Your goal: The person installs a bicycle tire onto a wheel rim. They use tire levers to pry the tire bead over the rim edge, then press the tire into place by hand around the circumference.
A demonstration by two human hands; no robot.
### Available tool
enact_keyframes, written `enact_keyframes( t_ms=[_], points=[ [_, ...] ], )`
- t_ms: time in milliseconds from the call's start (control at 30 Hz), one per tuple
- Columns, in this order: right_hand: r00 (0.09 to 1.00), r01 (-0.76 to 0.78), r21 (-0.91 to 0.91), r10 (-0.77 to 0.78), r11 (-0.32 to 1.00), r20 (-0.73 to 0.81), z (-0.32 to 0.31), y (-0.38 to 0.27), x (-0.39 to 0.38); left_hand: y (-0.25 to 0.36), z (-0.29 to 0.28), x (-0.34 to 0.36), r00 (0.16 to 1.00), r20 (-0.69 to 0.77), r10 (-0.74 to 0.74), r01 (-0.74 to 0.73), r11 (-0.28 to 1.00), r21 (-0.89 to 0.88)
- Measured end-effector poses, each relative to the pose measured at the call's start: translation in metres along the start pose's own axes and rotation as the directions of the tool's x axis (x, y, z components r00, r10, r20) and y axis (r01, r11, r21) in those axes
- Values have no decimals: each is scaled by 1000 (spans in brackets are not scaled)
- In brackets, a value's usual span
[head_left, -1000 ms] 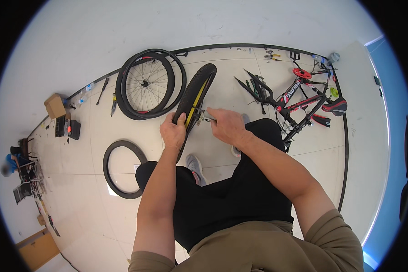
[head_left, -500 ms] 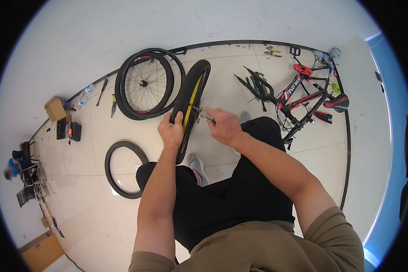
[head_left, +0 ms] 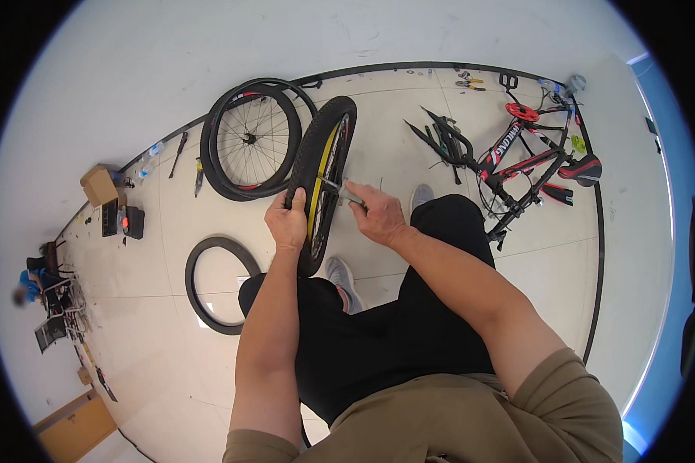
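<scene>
A bicycle wheel (head_left: 310,157) stands on edge in front of my knees, leaning, with a black knobby tire and a yellow band along its side. My left hand (head_left: 286,224) grips the tire on its near left side, thumb pressed onto the sidewall. In my right hand (head_left: 380,216) is a grey-handled tool (head_left: 352,194), its thin metal end reaching to the wheel beside the yellow band. Fingers and rim hide just where the tip sits. My right fingers are closed round the handle.
Behind the wheel lies another spoked wheel (head_left: 295,147) with a loose tire around it. A bare tire (head_left: 192,290) rests on the floor at left. On the right lies a bicycle frame (head_left: 504,149); pliers (head_left: 471,83) lie by the wall. Boxes (head_left: 99,186) stand far left.
The wheel has turned a little, showing more of its spoked side. Both hands keep their holds, and the tool stays at the wheel. The whole view has shifted slightly.
</scene>
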State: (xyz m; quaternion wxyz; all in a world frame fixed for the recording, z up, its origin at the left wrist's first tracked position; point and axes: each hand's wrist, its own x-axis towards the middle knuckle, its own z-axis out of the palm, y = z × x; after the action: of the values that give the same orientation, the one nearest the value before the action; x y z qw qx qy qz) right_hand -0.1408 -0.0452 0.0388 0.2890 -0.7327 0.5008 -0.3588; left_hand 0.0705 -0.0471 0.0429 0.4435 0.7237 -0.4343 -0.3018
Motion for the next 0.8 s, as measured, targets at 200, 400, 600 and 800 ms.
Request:
enact_keyframes(
  t_ms=[200,400,600,800],
  points=[
    [998,-21,-29,23,999,61,-4,-21,11,-9,-4,7,998,-25,-61,61,998,33],
    [944,-31,-279,120,960,308,-34,-69,41,4,-5,4,997,-15,-80,81,993,84],
    [883,230,-431,-1,873,469,-59,-90,80,2,4,-3,1000,-25,-5,8,993,122],
    [706,308,-552,203,775,679,-63,-131,131,12,15,-18,998,-4,56,-54,981,185]
  ],
)
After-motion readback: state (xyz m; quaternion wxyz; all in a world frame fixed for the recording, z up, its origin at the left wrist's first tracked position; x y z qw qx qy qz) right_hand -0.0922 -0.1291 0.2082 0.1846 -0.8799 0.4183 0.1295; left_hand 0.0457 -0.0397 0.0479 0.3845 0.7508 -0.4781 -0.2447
